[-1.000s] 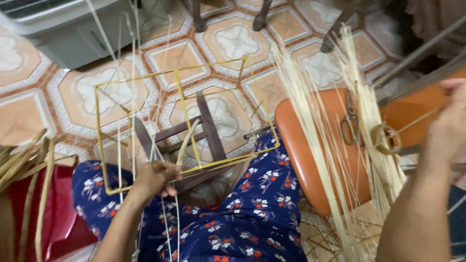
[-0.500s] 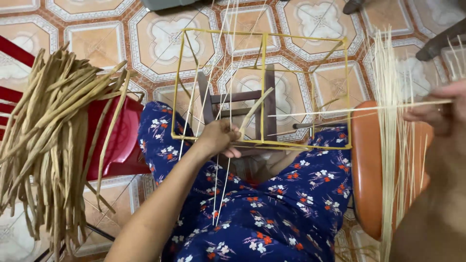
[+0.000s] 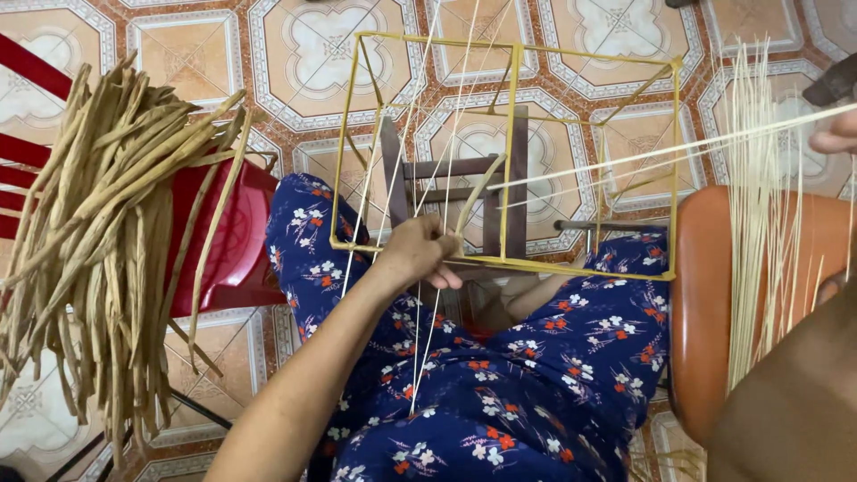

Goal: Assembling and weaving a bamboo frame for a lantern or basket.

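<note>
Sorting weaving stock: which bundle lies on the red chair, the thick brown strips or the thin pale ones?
The thick brown strips drape over the red chair; the thin pale ones lie across the orange seat.

Home weaving spot: patterned floor tiles (image 3: 321, 54) beyond the left hand (image 3: 420, 254), dried reed bundle (image 3: 98, 232) on red plastic chair (image 3: 223, 241) to its left.

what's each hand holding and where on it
Left hand grips the yellow wire frame at its near bottom edge. Right hand pinches the far end of a pale reed strand.
</note>
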